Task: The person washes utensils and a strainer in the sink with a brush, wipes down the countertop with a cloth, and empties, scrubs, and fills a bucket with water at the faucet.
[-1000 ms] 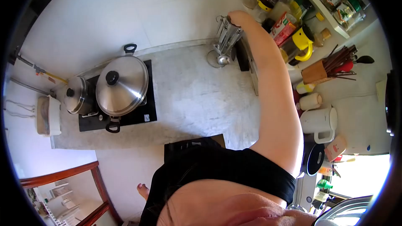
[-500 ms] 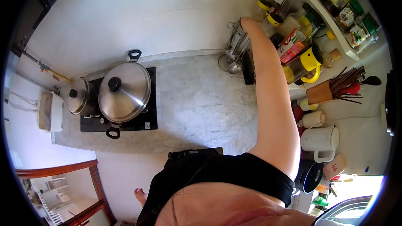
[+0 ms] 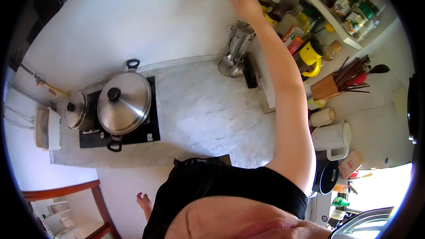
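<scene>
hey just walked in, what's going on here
Someone at a kitchen counter has their right hand raised by the wall, fingers spread and nothing visible in them, just above a rack hung with ladles. Their left hand is down at their side, also with nothing visible in it. At the left, a big pot and a small pot sit lidded on the stove.

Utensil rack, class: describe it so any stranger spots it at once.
From the large lidded pot, follow the grey countertop right, along the back wall. Below the raised right hand stands the metal utensil rack; hanging utensils set it apart from the yellow-lidded jug.
</scene>
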Demonstrator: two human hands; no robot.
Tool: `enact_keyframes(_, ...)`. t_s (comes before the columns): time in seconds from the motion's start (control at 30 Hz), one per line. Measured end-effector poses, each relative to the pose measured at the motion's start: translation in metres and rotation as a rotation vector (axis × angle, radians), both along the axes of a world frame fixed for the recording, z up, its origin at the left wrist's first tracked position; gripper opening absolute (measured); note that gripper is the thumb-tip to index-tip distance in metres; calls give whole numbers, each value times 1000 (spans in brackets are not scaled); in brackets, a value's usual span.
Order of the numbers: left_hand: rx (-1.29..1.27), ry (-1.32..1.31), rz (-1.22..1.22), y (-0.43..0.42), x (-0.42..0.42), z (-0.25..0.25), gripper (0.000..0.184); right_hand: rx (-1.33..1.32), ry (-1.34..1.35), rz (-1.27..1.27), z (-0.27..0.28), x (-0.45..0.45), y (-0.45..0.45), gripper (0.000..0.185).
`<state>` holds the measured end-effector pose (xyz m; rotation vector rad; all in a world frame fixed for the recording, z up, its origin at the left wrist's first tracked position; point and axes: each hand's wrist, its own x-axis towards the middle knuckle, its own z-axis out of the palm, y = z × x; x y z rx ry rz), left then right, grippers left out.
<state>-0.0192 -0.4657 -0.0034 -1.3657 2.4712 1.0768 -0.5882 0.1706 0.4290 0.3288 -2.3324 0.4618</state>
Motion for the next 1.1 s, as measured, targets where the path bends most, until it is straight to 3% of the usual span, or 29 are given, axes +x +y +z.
enact_keyframes(0.07,-29,19,-16,-1,-15,0,43,-512,52,200,56,4,26,39)
enact_keyframes(0.17,-43,58,-25,-3,-29,-5,46,-1069,338,441,148,52,14,20)
enact_keyframes(0.23,-50,79,-17,9,-39,9,46,-1086,218,383,162,41,44,17)
enact_keyframes(0.37,-75,98,-64,-1,-34,-23,46,-1162,5,164,179,32,70,19)
enact_keyframes(0.63,-26,83,-61,0,-34,-15,44,-1051,-119,-76,194,36,68,25)
enact_keyframes(0.73,-25,72,-33,-1,-35,-11,44,-1065,-211,61,177,1,89,41)
enact_keyframes(0.83,-47,46,-10,7,-35,8,43,-796,-162,21,156,-37,131,50)
enact_keyframes(0.93,-102,88,39,6,-24,-3,43,-1064,-152,114,161,-65,156,53)
enact_keyframes(1.03,-76,3,56,4,-10,-15,43,-979,-98,154,165,-68,137,48)
enact_keyframes(1.1,-58,23,95,-4,-1,-42,44,-1025,-151,-16,179,-40,105,52)
